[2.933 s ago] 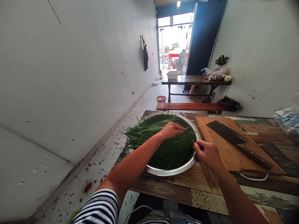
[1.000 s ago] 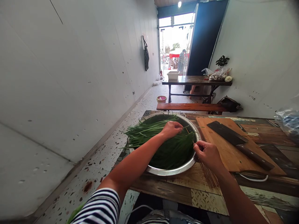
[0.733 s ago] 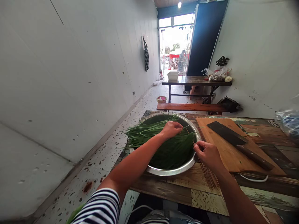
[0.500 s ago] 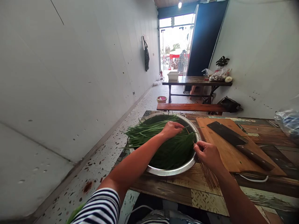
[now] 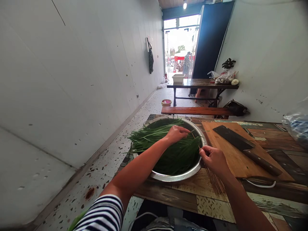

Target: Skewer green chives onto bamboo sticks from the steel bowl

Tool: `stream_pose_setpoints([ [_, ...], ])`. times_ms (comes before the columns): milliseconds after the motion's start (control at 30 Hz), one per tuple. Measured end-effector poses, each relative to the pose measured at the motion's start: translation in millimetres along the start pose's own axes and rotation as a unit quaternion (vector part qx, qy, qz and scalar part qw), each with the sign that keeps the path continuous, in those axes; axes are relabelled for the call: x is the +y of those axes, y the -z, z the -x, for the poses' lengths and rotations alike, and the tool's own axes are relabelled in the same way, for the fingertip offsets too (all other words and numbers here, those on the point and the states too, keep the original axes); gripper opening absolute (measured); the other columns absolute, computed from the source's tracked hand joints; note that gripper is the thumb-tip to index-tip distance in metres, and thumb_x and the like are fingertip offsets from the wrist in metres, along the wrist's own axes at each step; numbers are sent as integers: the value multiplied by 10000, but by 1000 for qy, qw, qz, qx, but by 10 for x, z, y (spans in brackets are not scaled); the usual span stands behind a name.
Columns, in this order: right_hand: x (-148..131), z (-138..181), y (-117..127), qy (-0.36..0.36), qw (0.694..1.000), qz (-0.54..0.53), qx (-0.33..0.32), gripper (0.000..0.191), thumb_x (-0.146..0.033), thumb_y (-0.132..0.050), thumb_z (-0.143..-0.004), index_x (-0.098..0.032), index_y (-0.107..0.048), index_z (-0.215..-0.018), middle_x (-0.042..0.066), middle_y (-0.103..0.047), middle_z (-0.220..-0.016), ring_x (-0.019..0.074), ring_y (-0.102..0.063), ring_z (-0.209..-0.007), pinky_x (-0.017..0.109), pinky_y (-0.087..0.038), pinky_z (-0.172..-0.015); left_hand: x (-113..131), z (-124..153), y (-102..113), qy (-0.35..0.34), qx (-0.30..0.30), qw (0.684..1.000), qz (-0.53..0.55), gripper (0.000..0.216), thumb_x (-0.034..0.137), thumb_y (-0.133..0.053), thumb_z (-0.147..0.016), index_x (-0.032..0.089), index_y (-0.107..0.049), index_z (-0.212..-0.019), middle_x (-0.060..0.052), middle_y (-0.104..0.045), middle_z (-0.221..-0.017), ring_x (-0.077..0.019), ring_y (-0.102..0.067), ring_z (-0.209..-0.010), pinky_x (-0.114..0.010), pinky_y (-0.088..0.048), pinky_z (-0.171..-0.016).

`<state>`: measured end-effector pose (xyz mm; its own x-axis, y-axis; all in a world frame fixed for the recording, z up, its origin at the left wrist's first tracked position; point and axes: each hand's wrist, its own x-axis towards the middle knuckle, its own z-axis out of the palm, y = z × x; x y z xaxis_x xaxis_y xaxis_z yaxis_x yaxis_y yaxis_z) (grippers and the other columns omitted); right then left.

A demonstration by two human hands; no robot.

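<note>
A wide steel bowl (image 5: 176, 175) on the patterned wooden table (image 5: 211, 195) holds a heap of long green chives (image 5: 173, 154), some hanging over its left rim. My left hand (image 5: 176, 133) rests on the heap with fingers pinched on a few chive leaves. My right hand (image 5: 213, 158) is at the bowl's right rim, closed around a bundle of thin wooden skewers (image 5: 215, 182) that fans out toward me beneath the wrist.
A wooden cutting board (image 5: 231, 150) with a dark cleaver (image 5: 245, 147) lies right of the bowl. A plastic bag (image 5: 297, 123) sits at the far right. Beyond stand a bench (image 5: 194, 110) and a table (image 5: 202, 83) with bags, and a pink basin (image 5: 166, 102) is on the floor.
Almost nothing differs. My left hand's fingers shift slightly on the chives; my right hand stays at the bowl's rim with the skewers.
</note>
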<state>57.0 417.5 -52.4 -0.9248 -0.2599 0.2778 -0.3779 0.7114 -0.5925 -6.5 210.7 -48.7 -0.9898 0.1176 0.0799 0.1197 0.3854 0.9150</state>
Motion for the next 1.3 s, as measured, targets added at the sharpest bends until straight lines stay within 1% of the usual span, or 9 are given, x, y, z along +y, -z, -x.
stream_pose_setpoints([
  [133,10,-8,-9,-1,1000,3,1,420,-492,-406,-819,-184,-517,-556,-5,-497,-502,103,-433,-486,245,-272,-512,92,63,14,-6,-28,999,-17,292,207,-655,-732,132,-761,-993,-21,-715,-725,-106,-579,-639,-206,-464,-636],
  [267,23,-4,-14,-4,1000,0,-2,425,-501,-397,-825,-184,-547,-586,3,-533,-527,110,-454,-503,246,-278,-518,279,140,148,-44,-159,982,-88,295,261,-675,-746,159,-760,-1010,-10,-728,-787,-124,-606,-715,-219,-475,-714],
  [333,23,1,-14,-5,1000,1,-1,423,-504,-399,-823,-185,-536,-581,4,-534,-528,109,-451,-503,248,-275,-519,325,136,242,-64,-124,981,-132,270,287,-643,-786,184,-762,-1006,-8,-737,-847,-141,-627,-790,-230,-477,-772],
  [467,14,7,-13,-8,1000,8,0,427,-517,-397,-813,-189,-492,-557,-5,-494,-502,103,-424,-486,247,-265,-515,247,70,359,-26,67,956,-284,234,253,-564,-846,199,-766,-952,-41,-733,-954,-174,-633,-901,-276,-465,-855],
  [567,9,3,-12,-14,1000,13,-3,439,-528,-390,-816,-189,-495,-558,-7,-489,-503,102,-420,-485,246,-263,-517,145,38,351,16,33,928,-371,189,302,-626,-817,205,-765,-900,-47,-726,-936,-202,-632,-916,-313,-461,-861],
  [667,14,-1,-17,-15,1000,17,-8,439,-526,-386,-819,-187,-509,-567,-5,-501,-513,103,-429,-492,247,-262,-522,94,35,300,6,-15,913,-408,188,349,-668,-791,226,-762,-899,-42,-720,-944,-220,-629,-936,-346,-446,-891],
  [767,25,-1,-27,-14,1000,16,-7,433,-521,-394,-820,-187,-511,-571,-4,-508,-521,104,-437,-502,246,-263,-526,73,31,254,-3,-15,901,-434,172,296,-683,-774,246,-762,-919,-48,-709,-978,-223,-623,-954,-341,-439,-894],
  [1067,8,4,-20,-6,1000,14,-8,442,-526,-394,-819,-185,-513,-564,-5,-501,-510,102,-430,-492,247,-255,-521,50,-1,192,-19,18,961,-274,131,173,-618,-766,157,-736,-820,-24,-705,-793,-140,-612,-744,-222,-453,-689],
  [1300,-26,7,-1,-6,1000,13,2,433,-510,-400,-808,-185,-513,-545,-9,-479,-486,93,-404,-464,242,-252,-503,62,-7,165,10,11,997,-73,210,176,-578,-786,117,-715,-934,-22,-701,-712,-104,-589,-664,-188,-447,-621],
])
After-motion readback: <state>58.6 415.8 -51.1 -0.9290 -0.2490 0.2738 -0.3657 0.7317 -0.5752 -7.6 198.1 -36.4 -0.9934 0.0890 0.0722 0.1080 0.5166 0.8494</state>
